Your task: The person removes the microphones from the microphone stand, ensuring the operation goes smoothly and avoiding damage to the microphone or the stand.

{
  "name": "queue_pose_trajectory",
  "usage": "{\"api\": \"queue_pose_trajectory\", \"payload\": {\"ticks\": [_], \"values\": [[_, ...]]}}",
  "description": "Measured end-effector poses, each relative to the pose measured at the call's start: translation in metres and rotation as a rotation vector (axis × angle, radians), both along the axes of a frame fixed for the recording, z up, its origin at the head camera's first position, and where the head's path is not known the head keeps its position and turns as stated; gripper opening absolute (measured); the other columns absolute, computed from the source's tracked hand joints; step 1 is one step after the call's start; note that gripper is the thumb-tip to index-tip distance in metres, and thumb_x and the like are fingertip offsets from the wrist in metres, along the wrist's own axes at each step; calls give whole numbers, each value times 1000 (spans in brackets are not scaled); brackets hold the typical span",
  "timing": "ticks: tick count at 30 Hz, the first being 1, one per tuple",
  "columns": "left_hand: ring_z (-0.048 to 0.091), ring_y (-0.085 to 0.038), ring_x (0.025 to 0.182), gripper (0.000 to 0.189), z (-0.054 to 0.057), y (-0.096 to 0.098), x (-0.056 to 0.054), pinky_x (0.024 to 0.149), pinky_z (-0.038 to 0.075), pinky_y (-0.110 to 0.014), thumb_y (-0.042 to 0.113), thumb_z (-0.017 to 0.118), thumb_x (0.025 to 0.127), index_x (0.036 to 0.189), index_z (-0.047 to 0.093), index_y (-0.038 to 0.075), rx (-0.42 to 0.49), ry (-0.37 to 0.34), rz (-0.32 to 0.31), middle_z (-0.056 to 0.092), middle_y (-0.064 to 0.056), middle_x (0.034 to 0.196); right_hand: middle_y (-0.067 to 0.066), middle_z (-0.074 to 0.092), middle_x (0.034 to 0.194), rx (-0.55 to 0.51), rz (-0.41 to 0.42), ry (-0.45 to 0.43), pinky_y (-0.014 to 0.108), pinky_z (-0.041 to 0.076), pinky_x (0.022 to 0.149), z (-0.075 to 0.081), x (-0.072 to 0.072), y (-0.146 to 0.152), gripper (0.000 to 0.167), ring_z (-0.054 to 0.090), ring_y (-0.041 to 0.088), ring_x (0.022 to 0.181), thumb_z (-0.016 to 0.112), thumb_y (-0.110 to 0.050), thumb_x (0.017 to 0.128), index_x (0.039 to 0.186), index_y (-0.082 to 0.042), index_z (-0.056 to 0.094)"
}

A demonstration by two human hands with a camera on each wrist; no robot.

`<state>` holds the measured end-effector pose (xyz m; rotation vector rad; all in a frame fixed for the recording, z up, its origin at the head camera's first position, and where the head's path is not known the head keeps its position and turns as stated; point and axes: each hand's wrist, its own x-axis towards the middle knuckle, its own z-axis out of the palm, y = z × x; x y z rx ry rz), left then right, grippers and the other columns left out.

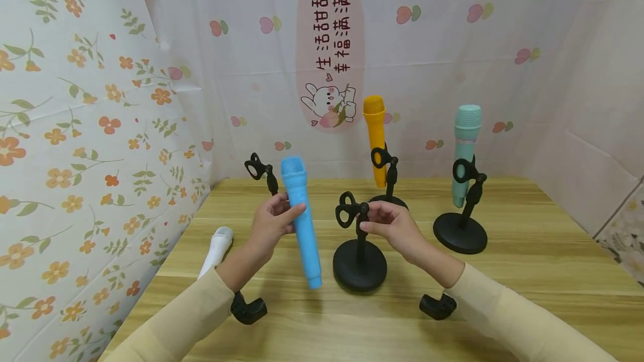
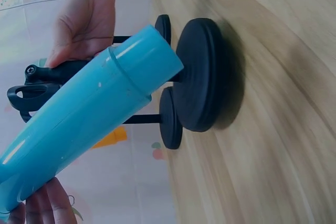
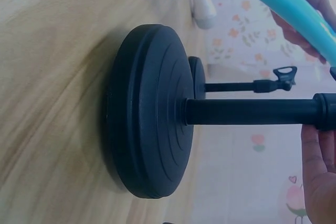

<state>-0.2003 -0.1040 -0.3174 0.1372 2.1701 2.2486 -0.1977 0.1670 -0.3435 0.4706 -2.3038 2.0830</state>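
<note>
In the head view, the left hand (image 1: 271,219) holds the blue microphone (image 1: 308,239) above the surface (image 1: 322,328); the right hand (image 1: 394,228) pinches the black microphone stand (image 1: 360,247). Left wrist: glossy barrel (image 2: 89,114), probably light, stiff, slippery, best gripped midway. Right wrist: broad base (image 3: 152,114), likely steady.

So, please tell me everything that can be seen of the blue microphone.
The blue microphone has a textured head and a long, glossy, plastic-looking body ending in a narrower tip. Only the left hand visibly touches it, holding it above the table, head up and slightly tilted, beside a black stand.
</note>
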Motion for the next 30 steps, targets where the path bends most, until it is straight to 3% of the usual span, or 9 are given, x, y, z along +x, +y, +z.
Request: {"api": "queue_pose_trajectory", "payload": {"ticks": [19,30], "values": [[62,-18,86,41,-17,-24,6,74,57,-38,15,68,92,126,55,-4,-82,-108,-9,62,-11,104,6,61,96,10,-41,-12,24,52,80,9,-24,-12,37,58,19,91,75,-8,86,118,5,63],[60,-17,79,51,-26,-41,9,69,56,-32,24,68,94,132,52,-5,-128,-214,-60,61,-10,105,7,61,99,22,-76,20,24,50,81,15,-42,-19,36,55,22,95,73,-8,87,120,3,64]]}}
